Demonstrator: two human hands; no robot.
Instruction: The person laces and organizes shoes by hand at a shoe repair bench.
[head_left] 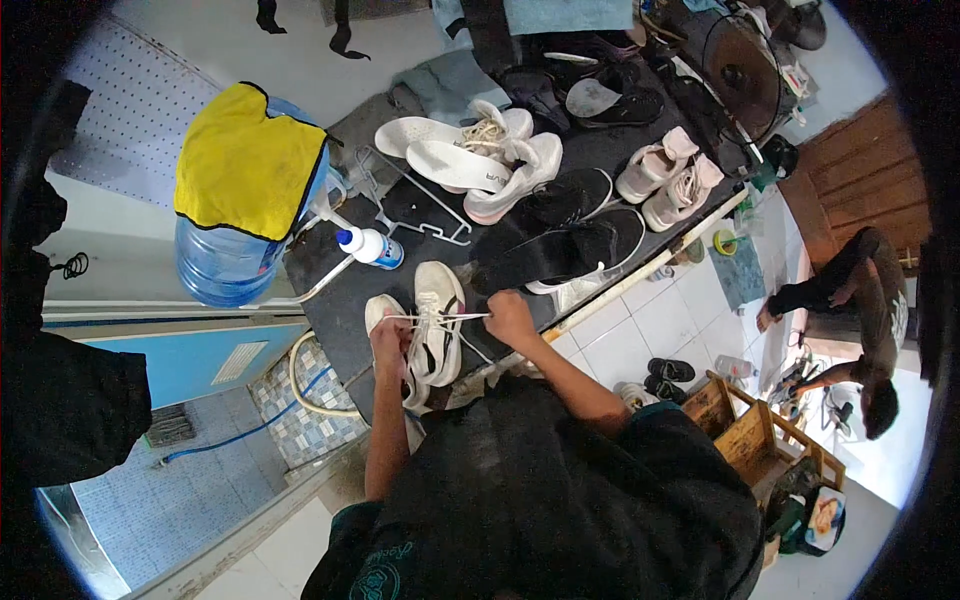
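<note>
A pair of cream sneakers with black trim lies at the near edge of a dark table. The right one of the pair (438, 295) has its white shoelace (462, 317) loosened and drawn out to the right. My right hand (511, 318) is closed on that lace and holds it taut, off to the side of the shoe. My left hand (391, 343) is closed at the shoe's left side, over the left sneaker (381, 308), with a lace strand at its fingers. It partly covers the left sneaker.
Behind the sneakers stand a white bottle with a blue cap (370, 247), a wire hanger (425, 229) and a water jug (225, 262) under a yellow cloth (248, 160). White shoes (515, 178), black shoes (580, 245) and pale pink shoes (683, 190) fill the table. Another person (870, 310) bends at far right.
</note>
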